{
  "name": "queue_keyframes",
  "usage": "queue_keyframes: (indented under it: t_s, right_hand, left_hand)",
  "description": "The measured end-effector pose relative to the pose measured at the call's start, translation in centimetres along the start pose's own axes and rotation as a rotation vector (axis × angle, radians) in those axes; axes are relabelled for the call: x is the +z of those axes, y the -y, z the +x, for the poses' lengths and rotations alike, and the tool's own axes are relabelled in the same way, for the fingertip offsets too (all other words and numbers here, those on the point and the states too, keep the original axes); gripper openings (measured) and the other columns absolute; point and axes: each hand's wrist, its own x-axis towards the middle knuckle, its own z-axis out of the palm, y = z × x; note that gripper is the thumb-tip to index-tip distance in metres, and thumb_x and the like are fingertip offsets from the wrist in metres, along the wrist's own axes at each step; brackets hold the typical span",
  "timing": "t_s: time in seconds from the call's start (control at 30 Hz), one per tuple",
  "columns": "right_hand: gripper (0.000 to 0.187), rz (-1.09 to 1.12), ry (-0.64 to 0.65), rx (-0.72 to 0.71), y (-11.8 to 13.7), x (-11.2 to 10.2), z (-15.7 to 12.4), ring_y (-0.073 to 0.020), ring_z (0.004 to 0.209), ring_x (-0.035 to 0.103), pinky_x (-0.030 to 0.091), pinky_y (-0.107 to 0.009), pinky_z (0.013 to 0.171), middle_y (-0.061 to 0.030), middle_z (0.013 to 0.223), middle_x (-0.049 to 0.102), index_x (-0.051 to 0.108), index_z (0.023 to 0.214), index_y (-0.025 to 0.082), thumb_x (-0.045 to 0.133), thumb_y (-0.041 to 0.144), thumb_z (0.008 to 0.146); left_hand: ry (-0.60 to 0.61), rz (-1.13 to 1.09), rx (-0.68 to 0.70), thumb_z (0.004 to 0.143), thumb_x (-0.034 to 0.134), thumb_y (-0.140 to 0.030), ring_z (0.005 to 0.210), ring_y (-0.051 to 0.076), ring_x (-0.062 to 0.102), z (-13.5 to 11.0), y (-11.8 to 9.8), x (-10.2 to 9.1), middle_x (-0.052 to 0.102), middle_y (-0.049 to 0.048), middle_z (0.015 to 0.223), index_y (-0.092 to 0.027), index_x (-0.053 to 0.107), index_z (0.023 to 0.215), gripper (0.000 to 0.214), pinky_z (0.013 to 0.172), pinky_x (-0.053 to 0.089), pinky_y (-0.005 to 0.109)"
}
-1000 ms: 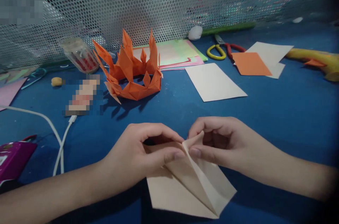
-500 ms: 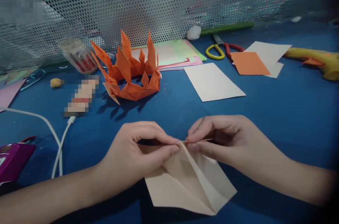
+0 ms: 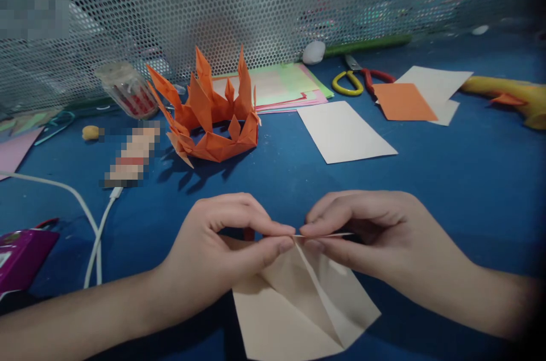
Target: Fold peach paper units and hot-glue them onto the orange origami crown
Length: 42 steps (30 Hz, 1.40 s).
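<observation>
Between my hands is a creased, cream-coloured sheet of paper (image 3: 284,315), its near part spread toward me with a raised fold running down it. My left hand (image 3: 239,236) pinches its far edge between thumb and forefinger. Just to the right, my right hand (image 3: 362,230) pinches the same edge, the two sets of fingertips almost touching. Part of the sheet is hidden behind the fingers. Beyond my left hand stands an orange folded-paper crown (image 3: 217,148) with tall points.
A white paper sheet (image 3: 347,133) and an orange paper square (image 3: 405,102) lie beyond my right hand, near scissors (image 3: 347,83). Stacked coloured paper (image 3: 277,85) sits by the perforated metal screen (image 3: 256,3). At left are a jar (image 3: 128,91), a white cable (image 3: 96,236) and a purple box (image 3: 25,258).
My fingertips have come closer together along the paper's far edge and pressed it flatter. The right hand sits slightly lower, and the sheet's near edge has shifted toward me.
</observation>
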Motion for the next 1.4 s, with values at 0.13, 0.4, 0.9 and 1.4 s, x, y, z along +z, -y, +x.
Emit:
queue_keyframes:
  t_s: [0.13, 0.4, 0.9, 1.4]
  right_hand:
    - [0.006, -0.002, 0.001, -0.031, -0.01, -0.05, 0.04, -0.0137, 0.062, 0.073, 0.057, -0.018, 0.055, -0.0026, 0.070, 0.077, 0.082, 0.073, 0.025, 0.078, 0.021, 0.075]
    - [0.003, 0.027, 0.019, 0.014, -0.34, -0.01, 0.02, -0.0136, 0.063, 0.073, 0.056, -0.017, 0.054, -0.0033, 0.073, 0.078, 0.081, 0.075, 0.024, 0.079, 0.023, 0.077]
    - [0.003, 0.059, -0.009, 0.040, -0.28, -0.06, 0.10, -0.0125, 0.062, 0.072, 0.055, -0.015, 0.055, -0.0014, 0.072, 0.079, 0.083, 0.075, 0.029, 0.085, 0.027, 0.073]
    - [0.006, -0.017, -0.048, 0.106, -0.14, -0.24, 0.14, -0.0171, 0.065, 0.073, 0.057, -0.022, 0.058, -0.0035, 0.073, 0.078, 0.083, 0.073, 0.027, 0.083, 0.033, 0.072]
  left_hand:
    - [0.002, -0.002, -0.013, 0.075, 0.078, -0.006, 0.057, 0.006, 0.064, -0.03, 0.11, 0.00, 0.072, -0.0032, 0.065, -0.021, 0.082, 0.074, 0.015, 0.053, 0.049, 0.010]
    - [-0.005, 0.022, 0.028, 0.076, 0.077, -0.007, 0.058, 0.010, 0.062, -0.04, 0.22, 0.05, 0.072, -0.0021, 0.063, -0.021, 0.081, 0.072, 0.015, 0.054, 0.052, 0.017]
    - [0.089, -0.167, -0.220, 0.071, 0.087, -0.011, 0.064, 0.007, 0.069, 0.01, 0.49, 0.24, 0.078, -0.0047, 0.070, -0.026, 0.084, 0.075, 0.016, 0.060, 0.050, 0.009]
    - [0.153, -0.187, -0.356, 0.074, 0.085, -0.017, 0.067, 0.010, 0.069, -0.04, 0.68, 0.23, 0.078, -0.0036, 0.072, -0.025, 0.084, 0.075, 0.008, 0.061, 0.050, 0.012]
